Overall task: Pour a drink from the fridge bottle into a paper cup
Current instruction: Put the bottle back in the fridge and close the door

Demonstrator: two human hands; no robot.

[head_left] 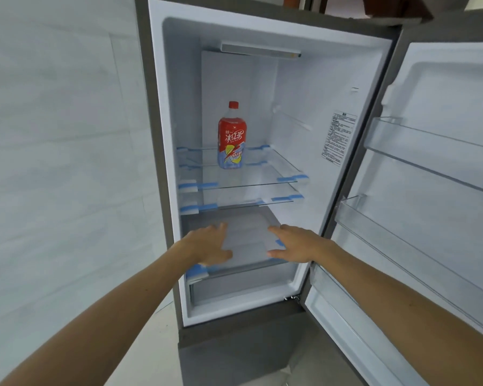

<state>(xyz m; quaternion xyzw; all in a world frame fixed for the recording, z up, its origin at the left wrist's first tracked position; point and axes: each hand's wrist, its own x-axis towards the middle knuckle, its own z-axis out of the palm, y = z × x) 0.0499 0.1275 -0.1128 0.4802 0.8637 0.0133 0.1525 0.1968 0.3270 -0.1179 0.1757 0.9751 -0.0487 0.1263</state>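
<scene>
A tall drink bottle [231, 137] with a red cap and a red, blue and yellow label stands upright on the upper glass shelf [262, 178] of the open fridge [179, 107]. Both my arms reach into the fridge below it. My left hand [207, 245] and my right hand [296, 242] are held out with straight fingers, palms facing each other, at the level of the lowest shelf. Neither hand touches the bottle. No paper cup is in view.
The fridge door [444, 176] stands open on the right, with clear door bins [402, 238]. A second glass shelf [248, 203] sits under the bottle's shelf, and a drawer cover [248, 235] lies below that. A white tiled wall [62, 162] is at the left.
</scene>
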